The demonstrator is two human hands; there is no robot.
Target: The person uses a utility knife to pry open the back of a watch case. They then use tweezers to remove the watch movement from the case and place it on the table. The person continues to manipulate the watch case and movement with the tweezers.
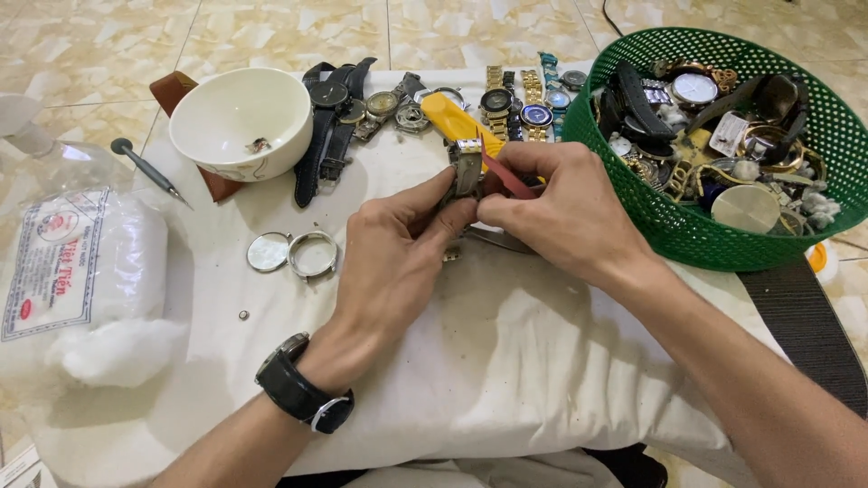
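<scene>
Your left hand (393, 258) pinches a silver metal watch band (467, 172) between thumb and fingertips, holding it upright just above the white cloth (506, 361). Your right hand (565, 212) closes on a thin red tool (506, 176), its tip touching the band. Just behind lies a yellow tool (448, 116) and a row of watches (380, 107). A white bowl (240, 122) sits left, a green basket (669, 226) of watch parts right.

One package is present: a clear plastic bag of white cotton wool (90, 280) at the left edge of the cloth-covered work surface. It bears a rectangular white label (52, 262) with red print and a blue border.
</scene>
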